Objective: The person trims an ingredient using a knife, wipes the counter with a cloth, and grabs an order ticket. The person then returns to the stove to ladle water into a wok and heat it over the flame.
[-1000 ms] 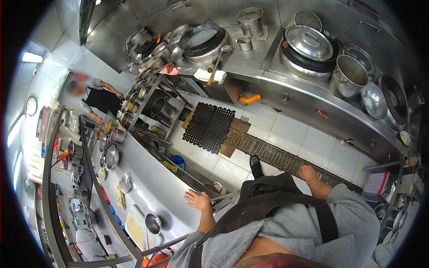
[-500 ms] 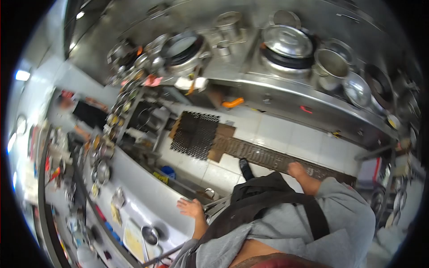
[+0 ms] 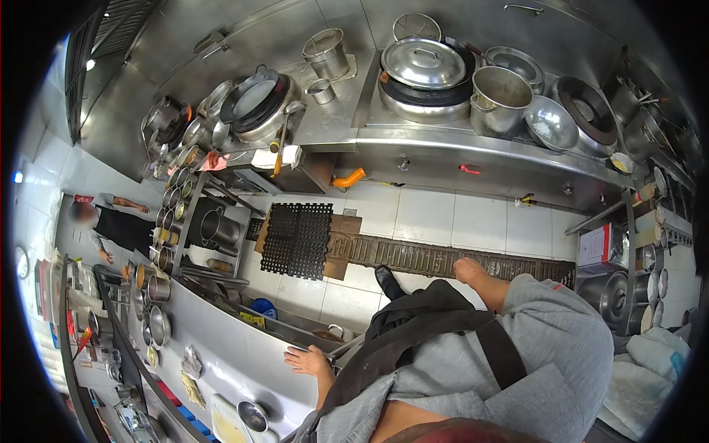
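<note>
My left hand (image 3: pixel 306 361) is open, fingers spread, at the edge of the steel counter (image 3: pixel 244 332); whether it rests on the metal I cannot tell. Below it on the counter are a steel bowl (image 3: pixel 252 416) and a white cutting board (image 3: pixel 221 421). My right hand (image 3: pixel 467 271) hangs above the floor drain grate (image 3: pixel 413 255), its fingers curled in, and no object shows in it. A black shoe (image 3: pixel 387 280) of mine stands by the grate.
A stove range (image 3: pixel 487 146) runs along the far side, bearing a lidded wok (image 3: pixel 423 63) and a tall pot (image 3: pixel 501 100). A black rubber mat (image 3: pixel 297 240) lies on the floor. Another person (image 3: pixel 122 225) stands at the far left. Steel shelving (image 3: pixel 642 273) is at the right.
The view has turned and grown sharper, so the stove and mat sit further left. My left hand stays spread by the counter edge, and my right hand stays low over the grate.
</note>
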`<control>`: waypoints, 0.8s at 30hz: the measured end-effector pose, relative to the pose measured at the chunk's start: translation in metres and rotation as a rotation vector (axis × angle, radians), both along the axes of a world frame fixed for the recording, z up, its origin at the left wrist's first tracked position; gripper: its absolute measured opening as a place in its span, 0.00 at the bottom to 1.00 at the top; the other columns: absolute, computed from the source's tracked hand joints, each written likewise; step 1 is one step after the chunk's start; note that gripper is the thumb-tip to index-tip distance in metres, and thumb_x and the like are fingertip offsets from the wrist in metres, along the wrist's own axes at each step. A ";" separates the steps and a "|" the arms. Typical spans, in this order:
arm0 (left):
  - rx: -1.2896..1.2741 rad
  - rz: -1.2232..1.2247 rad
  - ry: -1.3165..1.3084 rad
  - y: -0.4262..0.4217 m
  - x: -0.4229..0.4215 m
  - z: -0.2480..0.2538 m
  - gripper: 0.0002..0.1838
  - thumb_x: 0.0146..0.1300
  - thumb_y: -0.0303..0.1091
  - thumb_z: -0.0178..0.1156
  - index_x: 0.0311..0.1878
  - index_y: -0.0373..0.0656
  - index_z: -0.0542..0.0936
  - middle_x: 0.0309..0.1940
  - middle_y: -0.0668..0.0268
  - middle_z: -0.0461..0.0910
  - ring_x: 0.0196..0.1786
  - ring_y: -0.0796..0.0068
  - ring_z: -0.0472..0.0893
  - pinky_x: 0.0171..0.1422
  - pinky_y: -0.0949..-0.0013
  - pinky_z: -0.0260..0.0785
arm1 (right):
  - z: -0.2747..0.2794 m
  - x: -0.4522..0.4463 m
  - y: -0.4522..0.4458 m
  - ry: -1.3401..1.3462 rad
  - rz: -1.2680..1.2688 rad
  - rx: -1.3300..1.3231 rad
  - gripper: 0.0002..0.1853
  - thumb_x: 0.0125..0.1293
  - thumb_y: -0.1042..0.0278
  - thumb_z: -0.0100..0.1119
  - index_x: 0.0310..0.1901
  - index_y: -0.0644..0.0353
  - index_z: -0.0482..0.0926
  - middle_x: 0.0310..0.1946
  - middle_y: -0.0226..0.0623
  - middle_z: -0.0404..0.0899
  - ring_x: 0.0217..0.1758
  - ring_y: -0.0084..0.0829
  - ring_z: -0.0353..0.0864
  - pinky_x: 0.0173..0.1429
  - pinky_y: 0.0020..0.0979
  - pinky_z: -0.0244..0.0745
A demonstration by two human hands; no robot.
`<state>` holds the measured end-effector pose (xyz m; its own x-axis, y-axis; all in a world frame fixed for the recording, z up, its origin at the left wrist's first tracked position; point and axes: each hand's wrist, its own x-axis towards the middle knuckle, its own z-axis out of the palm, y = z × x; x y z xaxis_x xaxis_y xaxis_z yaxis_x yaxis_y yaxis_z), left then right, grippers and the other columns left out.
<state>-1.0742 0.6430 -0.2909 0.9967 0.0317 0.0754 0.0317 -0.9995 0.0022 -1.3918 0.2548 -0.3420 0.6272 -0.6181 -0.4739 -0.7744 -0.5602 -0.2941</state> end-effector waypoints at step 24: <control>-0.056 0.015 -0.006 -0.002 0.002 0.003 0.37 0.52 0.40 0.54 0.66 0.40 0.56 0.67 0.53 0.50 0.71 0.51 0.45 0.70 0.45 0.39 | 0.012 0.011 0.000 0.003 -0.064 0.020 0.12 0.57 0.70 0.46 0.34 0.59 0.82 0.38 0.49 0.78 0.46 0.48 0.76 0.53 0.42 0.71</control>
